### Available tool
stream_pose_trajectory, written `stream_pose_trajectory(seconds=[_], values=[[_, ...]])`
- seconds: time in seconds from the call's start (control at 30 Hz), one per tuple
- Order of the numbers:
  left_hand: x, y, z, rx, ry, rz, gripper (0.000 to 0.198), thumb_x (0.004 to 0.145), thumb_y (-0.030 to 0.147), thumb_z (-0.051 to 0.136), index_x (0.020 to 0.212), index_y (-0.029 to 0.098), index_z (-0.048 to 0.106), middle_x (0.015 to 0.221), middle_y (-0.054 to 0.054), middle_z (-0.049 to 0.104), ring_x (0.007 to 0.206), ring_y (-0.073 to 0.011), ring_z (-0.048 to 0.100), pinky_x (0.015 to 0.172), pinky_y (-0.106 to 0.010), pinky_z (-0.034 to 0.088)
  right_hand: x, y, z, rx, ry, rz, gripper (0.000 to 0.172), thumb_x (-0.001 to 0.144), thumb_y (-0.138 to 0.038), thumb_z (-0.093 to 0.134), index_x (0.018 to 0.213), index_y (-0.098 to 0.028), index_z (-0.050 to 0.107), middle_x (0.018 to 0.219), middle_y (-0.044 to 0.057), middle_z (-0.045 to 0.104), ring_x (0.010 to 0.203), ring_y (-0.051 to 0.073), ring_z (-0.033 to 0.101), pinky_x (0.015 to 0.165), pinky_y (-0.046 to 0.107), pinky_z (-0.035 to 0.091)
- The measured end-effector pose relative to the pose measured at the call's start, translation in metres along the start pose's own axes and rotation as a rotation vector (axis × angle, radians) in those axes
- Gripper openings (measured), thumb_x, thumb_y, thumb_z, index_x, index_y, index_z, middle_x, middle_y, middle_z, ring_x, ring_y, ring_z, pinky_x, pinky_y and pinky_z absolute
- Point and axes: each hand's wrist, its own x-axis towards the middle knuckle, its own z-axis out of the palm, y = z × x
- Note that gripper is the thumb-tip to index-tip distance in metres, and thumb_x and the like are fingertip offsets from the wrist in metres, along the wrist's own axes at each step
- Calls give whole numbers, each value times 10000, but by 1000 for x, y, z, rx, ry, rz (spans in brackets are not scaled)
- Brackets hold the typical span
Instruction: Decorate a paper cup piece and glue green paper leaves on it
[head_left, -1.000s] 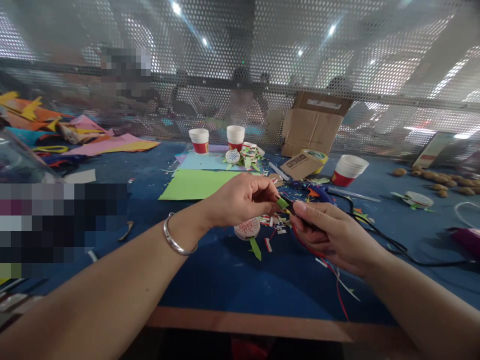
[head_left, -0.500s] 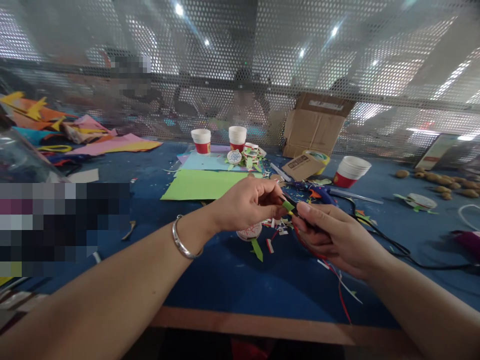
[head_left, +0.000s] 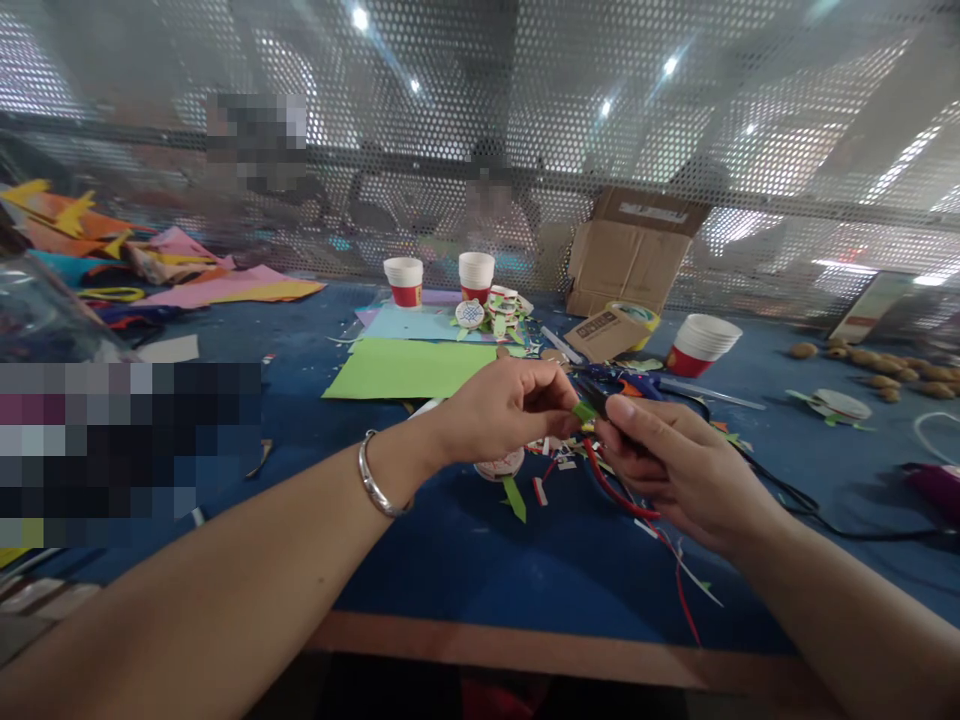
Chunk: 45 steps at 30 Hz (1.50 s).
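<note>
My left hand (head_left: 517, 405), with a silver bangle on its wrist, pinches a small green paper piece (head_left: 584, 411) between thumb and fingers. My right hand (head_left: 667, 450) grips dark-bladed scissors (head_left: 595, 396); a curved red handle (head_left: 611, 485) shows below the fingers. The blades are at the green paper, and the fingers partly hide the contact. Under my left hand lies a round paper-cup turtle (head_left: 501, 466) with red markings and a green pointed strip. Paper scraps (head_left: 566, 455) are scattered beside it.
Green paper sheets (head_left: 405, 370) lie behind my left hand. Paper-cup stacks (head_left: 703, 345) and a pile of small turtles (head_left: 504, 312) stand farther back. A blue glue gun (head_left: 641, 384) and its black cable (head_left: 795, 490) lie to the right. Cardboard (head_left: 630, 260) leans on the perforated screen.
The scissors have tilted and their dark blades now show above the green paper. My right hand has shifted slightly right, exposing more of the red handle. My left hand still holds the paper.
</note>
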Motion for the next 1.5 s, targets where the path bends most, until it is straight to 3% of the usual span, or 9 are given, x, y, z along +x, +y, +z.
stream_pose_trajectory(seconds=[0.13,0.43,0.63,0.9,1.1,1.4,1.5], values=[[1,-3,-2,27,49,42,183,859,289,728,864,143,618,753,-7,645,675,-111,592,637,-251,473,3,1,-4,-9,80,-108,469,868,-586,715,706,-170,572,537,-96,243,455,33,155,390,186,96],[-1,-1,0,151,102,135,141,884,276,711,884,153,640,791,-6,647,711,-108,605,661,-237,500,5,2,-6,-167,122,-232,384,862,-536,752,807,-182,615,553,-93,311,472,40,190,408,206,118],[-5,6,2,213,109,200,66,905,211,691,905,157,654,835,-8,686,754,-104,639,698,-221,526,4,0,-5,-193,97,-219,366,819,-485,812,799,-180,611,596,-76,385,492,38,264,410,187,181],[-12,18,5,438,128,410,37,928,162,684,898,160,661,855,-1,712,788,-88,651,736,-195,512,3,-6,-2,54,14,-139,302,847,-412,803,801,-172,625,558,-96,337,453,19,188,391,179,98],[-11,20,4,504,153,487,32,948,164,658,916,163,659,880,-12,728,810,-96,675,745,-205,519,3,-6,-3,87,-12,-137,306,845,-398,803,772,-171,611,556,-102,320,454,18,169,387,167,102],[-15,23,6,610,122,502,85,992,184,579,955,206,652,945,-42,748,907,-150,685,830,-277,518,2,-7,-2,7,0,-146,371,877,-439,752,714,-190,532,525,-96,317,444,38,193,405,202,102],[-13,21,8,540,143,407,55,963,201,621,920,198,656,909,-32,733,853,-140,666,801,-270,514,3,-6,-2,30,26,-149,360,860,-430,769,718,-189,543,544,-96,311,452,40,179,395,200,100]])
